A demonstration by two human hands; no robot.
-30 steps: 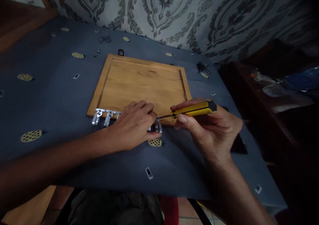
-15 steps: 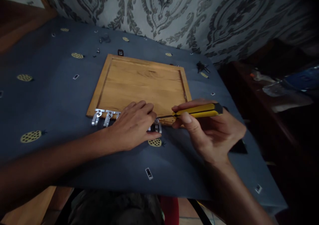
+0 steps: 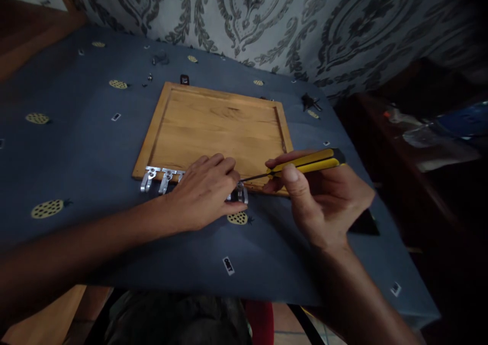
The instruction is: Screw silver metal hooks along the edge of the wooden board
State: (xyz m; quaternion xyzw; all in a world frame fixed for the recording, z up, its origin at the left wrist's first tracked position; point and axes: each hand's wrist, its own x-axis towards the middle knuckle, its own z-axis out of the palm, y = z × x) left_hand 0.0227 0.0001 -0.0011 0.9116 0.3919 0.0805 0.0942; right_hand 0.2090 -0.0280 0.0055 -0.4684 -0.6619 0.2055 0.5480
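A framed wooden panel (image 3: 217,126) lies flat on the table. Metal hinges (image 3: 166,180) sit in a row along its near edge. My left hand (image 3: 206,195) is closed over that edge, fingers curled on top and thumb below, gripping a metal hinge (image 3: 244,194) that shows partly beside the thumb. Other hinges are hidden under this hand. My right hand (image 3: 328,202) holds a yellow and black screwdriver (image 3: 305,164) between thumb and fingers. The screwdriver's tip points left and meets the hinge by my left fingertips.
A blue cloth with pineapple prints covers the table (image 3: 95,156). Small metal parts (image 3: 150,77) lie beyond the panel's left corner. A black object (image 3: 310,102) lies at the back right, and a dark flat piece (image 3: 364,224) beneath my right wrist. Patterned fabric (image 3: 247,19) hangs behind the table.
The screwdriver has rolled in my right hand, and its handle end sits a little higher and farther right. My right thumb has shifted slightly. The left hand and panel stay put.
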